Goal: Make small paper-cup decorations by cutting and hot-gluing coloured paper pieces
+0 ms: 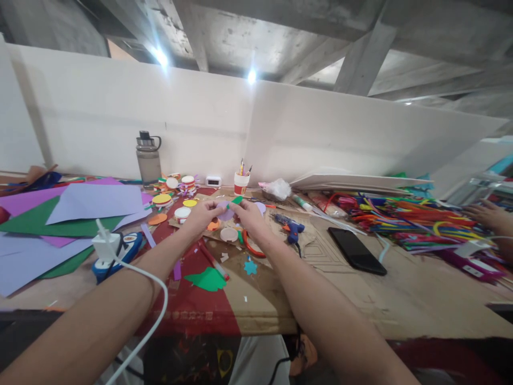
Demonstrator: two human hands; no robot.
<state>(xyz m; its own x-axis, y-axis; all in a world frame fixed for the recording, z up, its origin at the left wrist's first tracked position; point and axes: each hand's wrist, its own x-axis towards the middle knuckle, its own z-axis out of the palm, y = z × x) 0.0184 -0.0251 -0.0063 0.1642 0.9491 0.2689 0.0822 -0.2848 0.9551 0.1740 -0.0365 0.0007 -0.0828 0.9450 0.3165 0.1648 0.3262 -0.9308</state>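
Above the middle of the table, my left hand (206, 214) pinches a small light-purple paper disc (226, 213) by its edge. My right hand (249, 218) meets the disc from the other side, its fingers closed on a small green paper piece (236, 200) at the disc's upper edge. My fingers partly cover both pieces. Below the hands lie a whitish disc (229, 235), an orange paper piece (213, 225) and a curved red-orange strip (252, 247). Nearer me are a green paper cut-out (208, 279), a blue star shape (250, 266) and a red-and-white pen (216, 263).
A blue glue gun (293, 229) and a black phone (356, 250) lie to the right, before a heap of coloured pipe cleaners (401, 214). Another person's hand (491, 214) is at far right. Coloured sheets (96, 203), a power strip (120, 255) and a bottle (148, 160) stand left.
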